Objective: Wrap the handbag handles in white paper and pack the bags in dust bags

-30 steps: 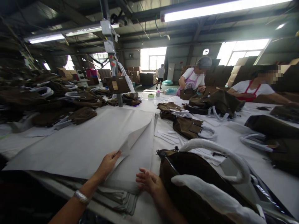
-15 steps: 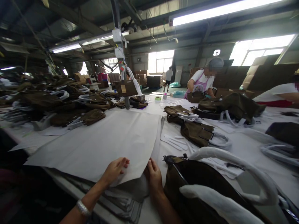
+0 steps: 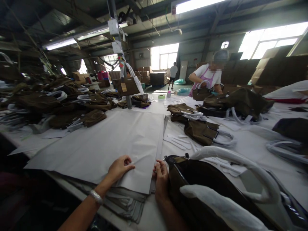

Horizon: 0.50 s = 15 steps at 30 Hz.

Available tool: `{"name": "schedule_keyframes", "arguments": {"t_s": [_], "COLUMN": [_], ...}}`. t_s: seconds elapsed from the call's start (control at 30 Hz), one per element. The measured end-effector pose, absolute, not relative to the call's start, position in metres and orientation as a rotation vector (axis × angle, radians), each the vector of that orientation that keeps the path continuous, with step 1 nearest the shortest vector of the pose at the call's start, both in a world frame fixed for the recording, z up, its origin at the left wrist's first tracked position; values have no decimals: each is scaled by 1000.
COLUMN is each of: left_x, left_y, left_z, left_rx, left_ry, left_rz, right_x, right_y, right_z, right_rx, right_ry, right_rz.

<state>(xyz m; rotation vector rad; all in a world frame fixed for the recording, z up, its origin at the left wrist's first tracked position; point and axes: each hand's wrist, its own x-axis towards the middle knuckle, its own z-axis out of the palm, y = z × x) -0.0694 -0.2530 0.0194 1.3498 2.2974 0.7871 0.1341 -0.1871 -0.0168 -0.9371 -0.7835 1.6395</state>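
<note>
A large sheet of white paper [image 3: 101, 138] tops a stack of grey-white sheets [image 3: 130, 202] at the table's front edge. My left hand [image 3: 120, 168], with a silver band on its wrist, rests over the sheet's near part, fingers bent and a gap between thumb and forefinger. At the sheet's right edge is my right hand [image 3: 160, 179], its fingers curled with the tips together; whether paper is between them is hidden. Close to its right lies an open dark brown handbag [image 3: 192, 170] with white-wrapped handles.
Several brown bags [image 3: 202, 131] lie to the right, near white cut strips [image 3: 176, 141]. Many more bags [image 3: 38, 102] are heaped at left. A metal post [image 3: 129, 102] with a hanging bag [image 3: 127, 86] stands behind the paper. A co-worker [image 3: 207, 77] handles a bag across the table.
The sheet's near right corner, curved up before, now lies flatter. My left hand has come down onto the sheet. My right hand has shifted slightly right, its fingers more curled.
</note>
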Motion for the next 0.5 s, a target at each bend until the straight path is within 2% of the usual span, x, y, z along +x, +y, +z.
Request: {"name": "schedule_keyframes", "arguments": {"t_s": [0.5], "left_x": [-80], "left_y": [-258], "left_z": [39], "left_rx": [1319], "left_ry": [2081], "left_rz": [1019], "right_x": [137], "right_y": [-188], "right_z": [-8], "right_rx": [-794], "right_ry": [-703], "right_rz": [1763]}}
